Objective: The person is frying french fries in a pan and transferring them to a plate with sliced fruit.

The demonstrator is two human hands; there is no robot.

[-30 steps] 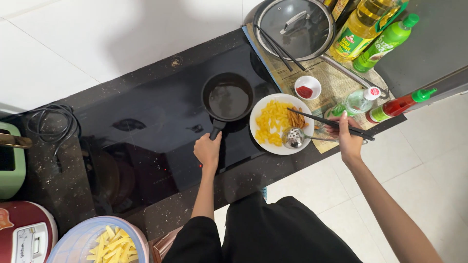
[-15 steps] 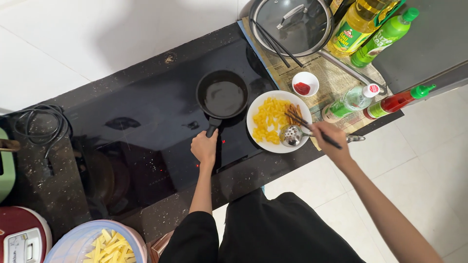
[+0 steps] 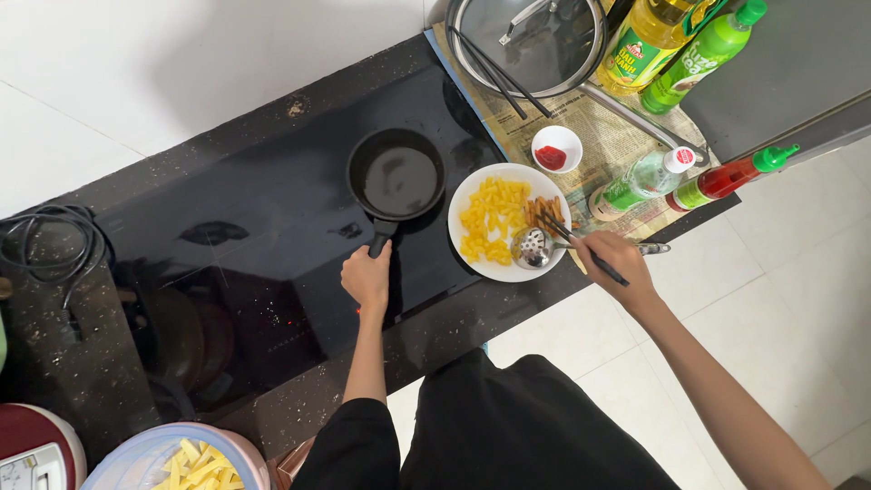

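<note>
left hand [image 3: 366, 277]: wrapped round the handle of the small black frying pan [image 3: 396, 179], sitting on the dark glass cooktop [image 3: 227, 245]
right hand [image 3: 618, 261]: pinching dark chopsticks [image 3: 581, 249], tips over the browned strips
plate: white round plate [image 3: 472, 257] of yellow fries, just right of the pan, metal slotted ladle [image 3: 533, 247] resting on it
tip: probably best to grab few pieces, keep pan steady

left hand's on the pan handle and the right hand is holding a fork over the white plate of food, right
Not quite. The right hand holds dark chopsticks, not a fork, over the white plate. The left hand is indeed on the pan handle. The head view shows it.
</note>
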